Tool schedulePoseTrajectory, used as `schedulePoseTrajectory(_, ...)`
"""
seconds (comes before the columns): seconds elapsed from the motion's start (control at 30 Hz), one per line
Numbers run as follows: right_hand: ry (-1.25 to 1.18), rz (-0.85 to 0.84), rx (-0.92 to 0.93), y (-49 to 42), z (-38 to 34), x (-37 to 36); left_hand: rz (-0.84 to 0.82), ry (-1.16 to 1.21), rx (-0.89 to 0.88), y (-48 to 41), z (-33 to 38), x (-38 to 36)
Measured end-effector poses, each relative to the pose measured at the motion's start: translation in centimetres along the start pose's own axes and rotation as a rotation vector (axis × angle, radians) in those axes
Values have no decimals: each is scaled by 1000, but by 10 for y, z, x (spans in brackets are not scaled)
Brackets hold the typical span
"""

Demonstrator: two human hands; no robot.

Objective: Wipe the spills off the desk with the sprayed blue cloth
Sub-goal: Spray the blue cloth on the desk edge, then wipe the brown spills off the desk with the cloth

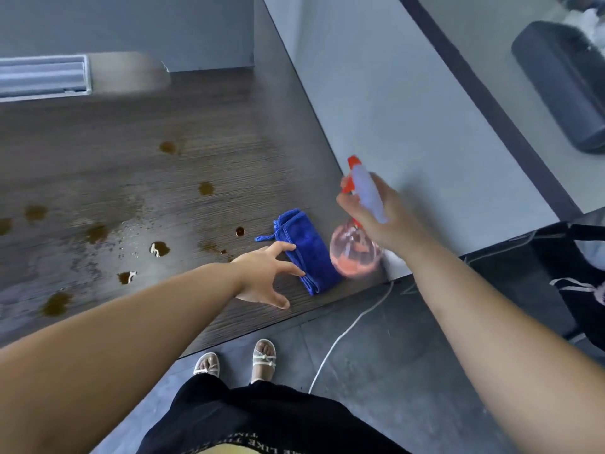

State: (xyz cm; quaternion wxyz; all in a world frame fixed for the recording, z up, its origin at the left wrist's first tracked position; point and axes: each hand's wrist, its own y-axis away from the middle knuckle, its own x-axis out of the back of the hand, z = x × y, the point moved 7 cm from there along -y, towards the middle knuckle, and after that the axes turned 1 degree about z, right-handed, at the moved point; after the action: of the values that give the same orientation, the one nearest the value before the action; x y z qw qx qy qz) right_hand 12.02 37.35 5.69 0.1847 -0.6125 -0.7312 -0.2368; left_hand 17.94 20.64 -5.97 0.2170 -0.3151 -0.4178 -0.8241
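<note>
Blue folded microfibre cloth point(306, 249) lies near the dark woodgrain tabletop's point(98, 158) front corner, left hand point(265, 273) spread open touching it. Right hand point(376, 217) grips a pink spray bottle point(355, 253) — blurred, overhanging the edge — which might drop, or mist past the cloth.

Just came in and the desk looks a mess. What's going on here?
A person is cleaning brown spills off a dark wooden desk. The right hand holds a pink spray bottle with a red trigger, blurred with motion, just above the desk's near corner. The left hand reaches with spread fingers for the folded blue cloth lying there. No wiping has started.
</note>
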Motion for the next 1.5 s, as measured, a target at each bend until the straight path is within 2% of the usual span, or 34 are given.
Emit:
schedulePoseTrajectory(0.1, 30, 123, 144, -29, -9, 1, -10, -4, 11, -1, -1, 0)
schedulePoseTrajectory(0.2, 14, 199, 73, -57, 4, -9, -10, -1, 25, -3, -1, -5)
schedulePoseTrajectory(0.33, -149, 352, -27, -71, 26, -8, 4, 10, 24, -4, -1, -8)
schedulePoseTrajectory(0.43, -120, 249, -124, -77, 49, -22, 2, 21, 22, -5, -2, -7)
schedulePoseTrajectory(0.5, -95, 277, -199, -70, 74, -27, 1, 15, 23, -5, -2, -6)
schedulePoseTrajectory(0.63, -11, 289, -180, -55, 83, -36, 6, 3, 19, -4, -1, -6)
schedulePoseTrajectory(0.87, -64, 313, -232, -80, 83, -40, 25, 16, 26, -4, -2, -7)
schedulePoseTrajectory(1.03, 143, 392, -134, -13, 82, -51, 30, 17, 18, -4, -3, -8)
schedulePoseTrajectory(1.1, 266, 295, -124, 10, 88, -67, 35, 29, 19, -5, -4, -8)
schedulePoseTrajectory(1.17, 334, 92, -209, 13, 98, -82, 49, 78, 35, -5, -5, -7)
schedulePoseTrajectory(1.23, 346, -71, -304, 8, 100, -89, 118, 177, 32, -4, -6, 0)
schedulePoseTrajectory(1.3, 293, -121, -347, 3, 95, -89, 257, 262, 26, 5, -8, 15)
schedulePoseTrajectory(1.4, 120, -36, -346, 2, 80, -76, 485, 406, 62, 34, -22, 35)
schedulePoseTrajectory(1.5, 287, 108, -103, 2, 47, -52, 600, 459, 189, 70, -50, 38)
